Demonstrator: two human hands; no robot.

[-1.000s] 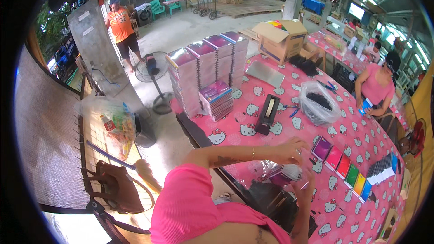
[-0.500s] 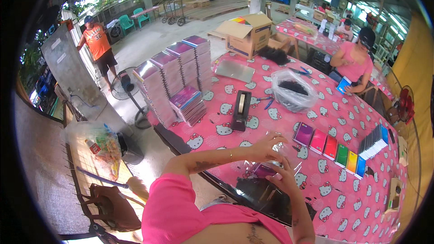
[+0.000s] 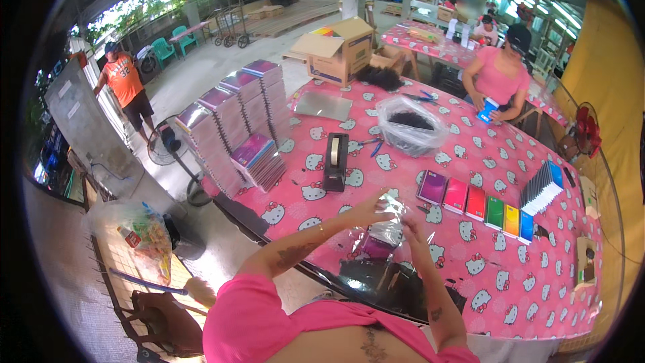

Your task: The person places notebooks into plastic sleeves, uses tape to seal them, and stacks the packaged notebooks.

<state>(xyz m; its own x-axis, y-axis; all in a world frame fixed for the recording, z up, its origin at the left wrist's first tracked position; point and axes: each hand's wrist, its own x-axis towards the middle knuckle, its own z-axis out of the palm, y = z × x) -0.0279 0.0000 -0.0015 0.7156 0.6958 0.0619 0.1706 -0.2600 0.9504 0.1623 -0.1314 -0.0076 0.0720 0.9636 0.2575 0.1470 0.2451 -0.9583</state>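
Observation:
Clear plastic wrap (image 3: 388,225) is stretched between my two hands at the near edge of the table. My left hand (image 3: 368,208) pinches it from the left and upper side. On the right, my right hand (image 3: 414,235) grips the plastic's other side with bent fingers. Beneath and inside the shiny film shows a purple notebook (image 3: 377,247), partly hidden by glare. A black glossy sheet (image 3: 376,279) lies just below, along the table edge. Beyond my hands, to the right, lies a row of notebooks in several colours, starting with a purple one (image 3: 431,187).
Tall notebook stacks (image 3: 225,104) stand at the left, with a lower stack (image 3: 259,161) before them. A black tape dispenser (image 3: 335,161), pliers (image 3: 376,146) and a plastic bag of black pieces (image 3: 412,128) lie farther in. Across the table a co-worker (image 3: 504,70) holds a blue notebook.
My view has turned slightly right. My hands have drawn the plastic upward, and my right hand has shifted from the notebook's near side to the film's right side. The co-worker has raised the blue notebook.

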